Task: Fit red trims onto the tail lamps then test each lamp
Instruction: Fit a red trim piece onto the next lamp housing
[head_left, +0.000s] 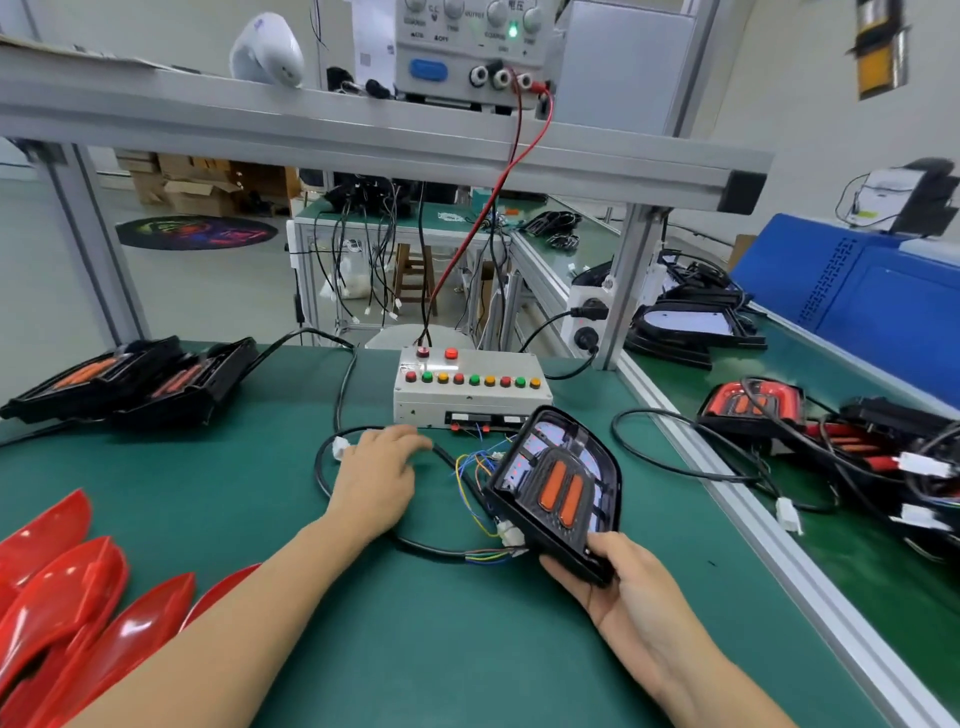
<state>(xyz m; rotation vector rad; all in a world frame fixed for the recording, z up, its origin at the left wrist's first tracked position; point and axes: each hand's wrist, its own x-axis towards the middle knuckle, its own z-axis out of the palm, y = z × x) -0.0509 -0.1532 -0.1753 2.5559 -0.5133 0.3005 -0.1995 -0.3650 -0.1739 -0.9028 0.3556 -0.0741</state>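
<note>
Tail lamp (558, 483) held tilted in rt hand (623, 577).

Two hands are in view, the left hand (376, 480) and the right hand (631, 584). One tail lamp (558, 486) is held at centre. Two black lamps (130, 382) lie at ten o'clock on the table (415, 649). About five red trims (72, 603) pile at eight o'clock. One test box (470, 389) carries eleven buttons.
</note>
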